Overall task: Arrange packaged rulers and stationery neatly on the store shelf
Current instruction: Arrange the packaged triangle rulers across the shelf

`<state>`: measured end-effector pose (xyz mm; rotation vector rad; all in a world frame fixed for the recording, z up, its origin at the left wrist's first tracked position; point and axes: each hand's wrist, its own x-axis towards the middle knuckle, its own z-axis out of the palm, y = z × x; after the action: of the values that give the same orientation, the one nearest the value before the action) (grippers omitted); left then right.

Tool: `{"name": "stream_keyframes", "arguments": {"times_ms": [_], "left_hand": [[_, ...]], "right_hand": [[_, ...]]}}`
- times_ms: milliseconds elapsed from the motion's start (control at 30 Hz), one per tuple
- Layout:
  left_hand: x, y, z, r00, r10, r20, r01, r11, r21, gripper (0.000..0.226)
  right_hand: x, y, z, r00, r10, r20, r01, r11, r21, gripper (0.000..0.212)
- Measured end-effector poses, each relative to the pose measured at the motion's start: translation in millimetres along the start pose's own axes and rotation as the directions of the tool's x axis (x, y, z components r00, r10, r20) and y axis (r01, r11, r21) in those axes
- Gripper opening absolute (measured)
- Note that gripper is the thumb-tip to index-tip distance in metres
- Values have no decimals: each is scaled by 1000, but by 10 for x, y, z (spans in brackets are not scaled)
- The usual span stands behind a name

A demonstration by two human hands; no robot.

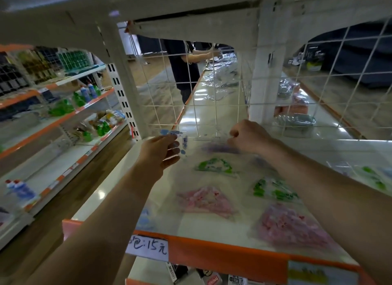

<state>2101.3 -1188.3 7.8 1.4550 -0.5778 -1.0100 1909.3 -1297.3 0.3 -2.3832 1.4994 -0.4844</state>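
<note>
While the left hand (163,152) pinches a clear blue-printed pack (180,140) over the shelf's (212,227) far left, the right hand (248,136), clenched, pinches its far right edge, likely squaring it against the mesh (191,83).

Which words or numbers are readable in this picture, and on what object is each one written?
"包:15元": handwritten on the white price tag at the shelf's orange front edge; its first character is partly cut off.
Print on the blue-patterned ruler pack in the left hand: too blurred.
Labels on the items below the shelf: too blurred.
</note>
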Motion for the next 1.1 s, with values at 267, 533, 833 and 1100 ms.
{"name": "stream_keyframes", "arguments": {"times_ms": [267,533,833,1100], "left_hand": [[-111,-14,-126,989,28,145,-13,995,-103,12],[-282,8,-20,944,10,330,114,928,-355,7],[-538,54,148,924,28,381,47,981,-188,12],[-679,71,185,923,16,385,46,988,-150,14]], "right_hand": [[-39,1,31,1000,5,-4,-5,997,-76,29],[-449,-383,-195,977,-134,165,2,783,622,16],[-663,-349,-300,985,-118,124,2,735,678,9],[-847,-245,-454,998,-50,46,-1,671,741,11]]}}
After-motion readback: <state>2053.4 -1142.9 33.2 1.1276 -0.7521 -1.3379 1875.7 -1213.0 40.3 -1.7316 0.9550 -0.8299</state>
